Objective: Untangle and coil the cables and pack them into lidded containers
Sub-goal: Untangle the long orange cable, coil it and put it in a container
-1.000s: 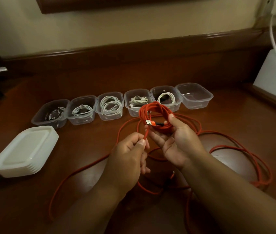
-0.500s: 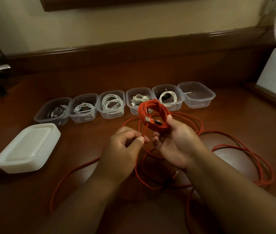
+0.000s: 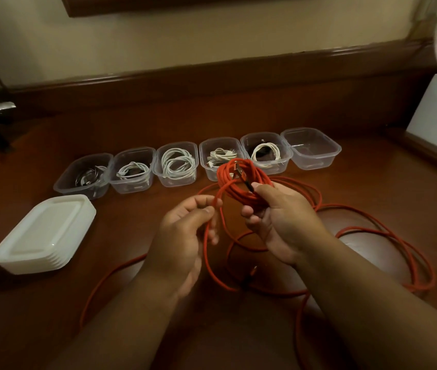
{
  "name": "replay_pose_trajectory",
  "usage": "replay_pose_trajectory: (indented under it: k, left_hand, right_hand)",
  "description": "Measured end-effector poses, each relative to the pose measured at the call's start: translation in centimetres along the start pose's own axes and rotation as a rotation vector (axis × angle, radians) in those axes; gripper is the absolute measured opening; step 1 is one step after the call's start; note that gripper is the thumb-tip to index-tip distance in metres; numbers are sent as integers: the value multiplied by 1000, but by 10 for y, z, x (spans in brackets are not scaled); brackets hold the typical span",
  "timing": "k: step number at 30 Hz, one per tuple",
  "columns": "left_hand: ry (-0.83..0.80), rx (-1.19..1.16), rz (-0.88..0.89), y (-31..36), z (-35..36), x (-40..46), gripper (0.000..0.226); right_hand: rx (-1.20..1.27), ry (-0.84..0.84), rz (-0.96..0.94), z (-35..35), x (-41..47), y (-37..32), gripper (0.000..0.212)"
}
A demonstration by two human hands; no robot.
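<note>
Our hands grip the red cable (image 3: 241,180) — left hand (image 3: 182,236), right hand (image 3: 278,217) — over a dark wooden counter (image 3: 238,118) below a beige wall (image 3: 185,41).

The room is dim and looks warm and brown. A bright spot of glare sits at the 9 o'clock edge. The table (image 3: 372,182) shines softly at 4 o'clock. The arms are dark at 6 o'clock. Straight lines bend near the edges. Fingers (image 3: 213,231) look a bit blurry.
</note>
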State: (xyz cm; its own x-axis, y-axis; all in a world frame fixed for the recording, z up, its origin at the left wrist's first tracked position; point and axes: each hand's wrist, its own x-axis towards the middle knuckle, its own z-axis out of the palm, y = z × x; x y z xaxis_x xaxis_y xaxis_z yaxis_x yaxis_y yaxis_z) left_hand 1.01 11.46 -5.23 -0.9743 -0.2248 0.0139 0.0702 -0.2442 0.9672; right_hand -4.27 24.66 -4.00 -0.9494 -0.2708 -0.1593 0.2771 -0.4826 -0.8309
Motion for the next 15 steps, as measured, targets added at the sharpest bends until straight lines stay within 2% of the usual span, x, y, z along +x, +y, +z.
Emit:
replay_pose_trajectory:
  k: [5,8,11,15]
  left_hand:
    - [7,-140,-95,5,-4,2,20]
    - [3,-135,-104,6,-5,1,20]
    - [-1,-210,-129,9,-4,-1,17]
    - [-31,-367,-145,16,-7,-1,11]
  right_hand:
    - [17,-127,32,-2,-1,-1,12]
    - [38,-187,55,-3,-1,-1,25]
    - [8,-175,56,-4,0,0,32]
    - [-92,-124,28,-4,1,0,22]
